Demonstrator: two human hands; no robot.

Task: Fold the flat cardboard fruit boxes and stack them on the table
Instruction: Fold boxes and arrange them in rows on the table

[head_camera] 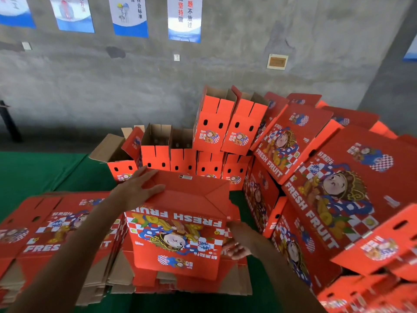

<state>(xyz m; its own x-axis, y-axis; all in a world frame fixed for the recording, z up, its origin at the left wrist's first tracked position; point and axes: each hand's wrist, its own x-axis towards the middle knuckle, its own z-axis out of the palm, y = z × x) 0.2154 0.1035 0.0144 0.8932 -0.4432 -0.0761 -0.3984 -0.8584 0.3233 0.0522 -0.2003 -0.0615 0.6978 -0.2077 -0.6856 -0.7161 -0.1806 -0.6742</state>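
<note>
A red fruit box (180, 222) printed FRESH FRUIT stands upside down in front of me on a stack of flat boxes (56, 231). Its folded bottom flaps face up. My left hand (140, 188) lies flat with fingers spread on the top left of those flaps. My right hand (239, 242) grips the box's right side near its lower corner. Behind it, several folded open-topped boxes (182, 154) stand in rows on the green table (33, 172), with two more (225, 123) stacked on top of them.
A leaning pile of folded red boxes (334, 188) fills the right side, close to my right arm. A grey concrete wall (135, 86) with posters stands behind the table. A dark post (9, 123) is at the far left.
</note>
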